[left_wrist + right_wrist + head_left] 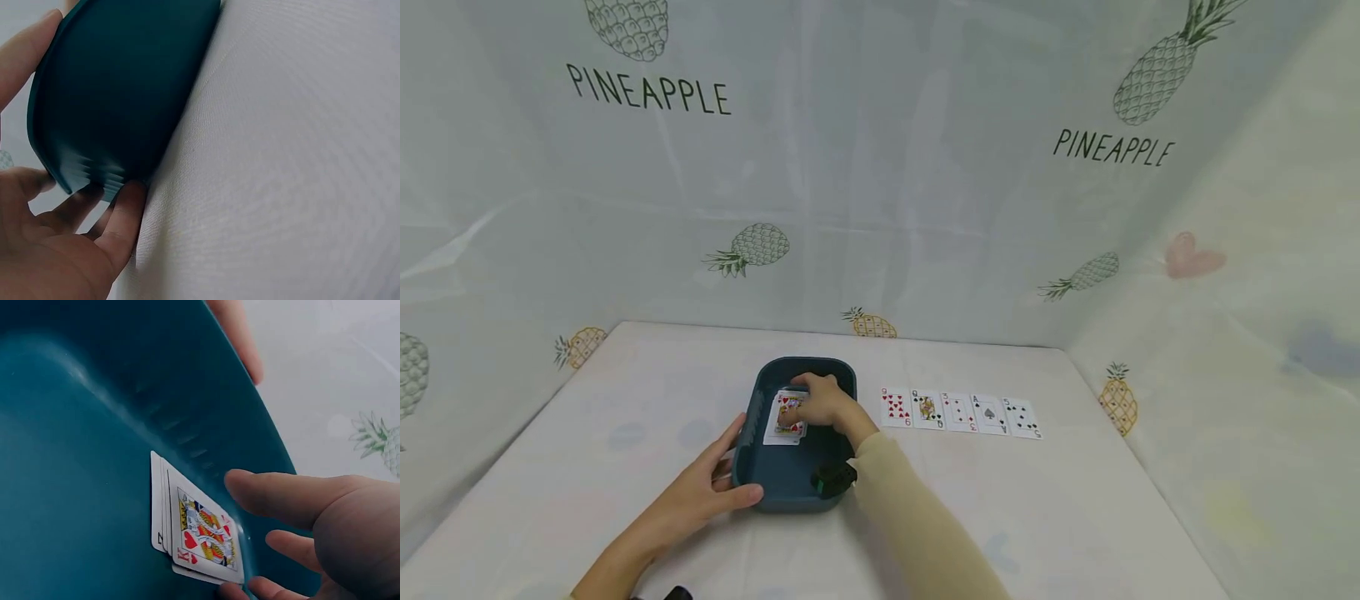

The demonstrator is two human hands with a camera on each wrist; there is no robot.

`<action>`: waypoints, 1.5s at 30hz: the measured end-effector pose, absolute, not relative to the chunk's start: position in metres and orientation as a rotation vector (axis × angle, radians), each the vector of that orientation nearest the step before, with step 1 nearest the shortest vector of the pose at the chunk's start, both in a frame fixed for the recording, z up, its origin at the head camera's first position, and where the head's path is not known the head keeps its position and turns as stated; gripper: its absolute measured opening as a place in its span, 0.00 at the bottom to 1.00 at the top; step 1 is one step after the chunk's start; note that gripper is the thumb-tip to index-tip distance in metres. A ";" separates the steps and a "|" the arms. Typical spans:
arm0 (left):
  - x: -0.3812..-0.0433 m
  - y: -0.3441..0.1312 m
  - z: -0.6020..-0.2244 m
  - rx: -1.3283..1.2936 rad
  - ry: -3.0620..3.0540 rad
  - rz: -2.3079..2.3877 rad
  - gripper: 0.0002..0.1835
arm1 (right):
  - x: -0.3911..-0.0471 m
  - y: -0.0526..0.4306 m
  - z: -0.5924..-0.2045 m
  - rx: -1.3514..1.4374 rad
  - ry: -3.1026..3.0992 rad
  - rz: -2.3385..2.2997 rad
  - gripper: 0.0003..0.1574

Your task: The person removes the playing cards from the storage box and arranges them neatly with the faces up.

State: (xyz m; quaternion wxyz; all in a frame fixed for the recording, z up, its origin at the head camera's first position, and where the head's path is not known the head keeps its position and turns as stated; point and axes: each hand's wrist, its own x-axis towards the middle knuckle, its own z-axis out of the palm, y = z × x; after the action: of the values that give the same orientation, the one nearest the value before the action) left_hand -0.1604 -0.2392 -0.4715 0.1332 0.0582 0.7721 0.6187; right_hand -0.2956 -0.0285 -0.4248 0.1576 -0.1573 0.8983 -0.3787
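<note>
A dark teal plastic tray (782, 477) stands on the table, with a small loose stack of playing cards (160, 509) lying face up in it. On top of the stack is a king of hearts (209, 531). My left hand (696, 492) holds the near left corner of the tray, the thumb at the near side and the fingers (128, 209) bent against the ribbed outer wall. Inside the tray, my right hand (829, 404) is over the cards. In the right wrist view its thumb (269, 490) is spread above the king, while other fingertips are right at the card's edge.
Right of the tray, several face-up cards lie in a row, from a nine of hearts (896, 407) to an ace of spades (988, 414) and a black five (1022, 418). A pale cloth covers the table (1075, 500). Pineapple-print sheeting (910, 192) hangs behind and beside it.
</note>
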 end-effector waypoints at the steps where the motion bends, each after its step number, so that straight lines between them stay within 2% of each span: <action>1: -0.160 -0.239 -0.472 0.166 2.236 1.798 0.56 | -0.296 -0.028 -0.426 -0.442 2.565 -1.076 0.44; 11: -0.163 -0.238 -0.469 0.204 2.235 1.808 0.56 | -0.300 -0.033 -0.426 -0.392 2.603 -0.970 0.49; 22: -0.157 -0.241 -0.471 0.108 2.250 1.759 0.55 | -0.295 -0.044 -0.436 -0.328 2.637 -0.905 0.50; 29: -0.158 -0.242 -0.469 0.135 2.253 1.770 0.55 | -0.296 -0.046 -0.432 -0.297 2.622 -0.953 0.55; 36: -0.160 -0.241 -0.470 0.156 2.220 1.800 0.56 | -0.297 -0.044 -0.433 -0.273 2.607 -0.975 0.50; 45: -0.162 -0.239 -0.470 0.154 2.228 1.789 0.56 | -0.301 -0.031 -0.428 -0.347 2.539 -0.996 0.50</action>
State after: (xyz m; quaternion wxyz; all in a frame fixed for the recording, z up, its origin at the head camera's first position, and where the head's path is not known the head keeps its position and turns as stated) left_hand -0.1621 -0.2391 -0.4701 0.1395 0.0532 0.7710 0.6191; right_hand -0.3011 -0.0308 -0.4279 0.1951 -0.1236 0.9057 -0.3554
